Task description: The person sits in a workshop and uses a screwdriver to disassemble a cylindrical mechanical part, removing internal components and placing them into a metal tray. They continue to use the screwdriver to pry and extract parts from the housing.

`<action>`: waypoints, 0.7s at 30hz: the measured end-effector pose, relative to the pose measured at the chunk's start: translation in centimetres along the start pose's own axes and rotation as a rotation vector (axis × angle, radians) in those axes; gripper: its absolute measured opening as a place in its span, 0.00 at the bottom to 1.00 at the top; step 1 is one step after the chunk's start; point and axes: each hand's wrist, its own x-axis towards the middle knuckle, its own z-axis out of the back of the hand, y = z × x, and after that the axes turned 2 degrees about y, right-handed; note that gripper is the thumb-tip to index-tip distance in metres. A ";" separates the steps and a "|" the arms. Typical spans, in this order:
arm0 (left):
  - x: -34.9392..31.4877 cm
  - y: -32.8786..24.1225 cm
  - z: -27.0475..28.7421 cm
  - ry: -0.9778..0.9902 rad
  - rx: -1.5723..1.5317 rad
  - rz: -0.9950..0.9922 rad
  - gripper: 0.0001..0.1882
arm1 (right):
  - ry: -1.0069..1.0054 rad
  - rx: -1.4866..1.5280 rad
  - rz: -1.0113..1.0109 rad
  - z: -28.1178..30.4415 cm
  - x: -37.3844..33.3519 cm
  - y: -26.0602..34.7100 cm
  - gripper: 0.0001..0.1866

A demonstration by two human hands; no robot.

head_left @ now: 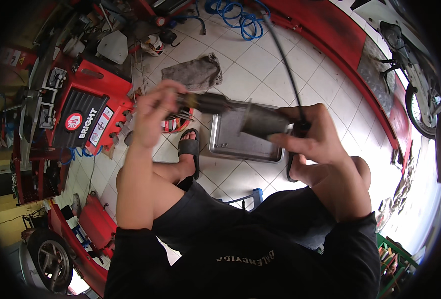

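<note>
My left hand [153, 107], blurred by motion, is closed on one end of a dark, rod-like part [208, 103] that points to the right. In my right hand [315, 137] is a dark grey metal cylinder [265, 121], with the thumb beneath it and the fingers behind. A black cable [286, 67] rises from beside the right hand toward the top. The two parts face each other end to end with a narrow gap. Below them, a shallow metal tray [248, 157] lies on the tiles between my feet.
A crumpled grey rag [193, 71] lies beyond the tray. At the left stands a red machine [78, 112]. Coiled blue hose [248, 25] rests near a long red platform [325, 30]. A motorcycle wheel [422, 109] is at the far right, another wheel [50, 259] at the lower left.
</note>
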 end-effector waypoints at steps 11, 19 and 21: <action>-0.4 2.0 3.0 -0.102 0.309 0.112 0.17 | -0.144 0.479 -0.211 1.6 0.7 -4.0 0.25; 0.1 7.3 -5.6 0.160 0.948 0.252 0.18 | -0.151 0.391 -0.385 -4.4 6.5 -13.1 0.22; -0.4 9.7 -7.2 0.249 1.011 0.417 0.19 | -0.206 0.195 -0.493 -6.9 7.3 -18.2 0.24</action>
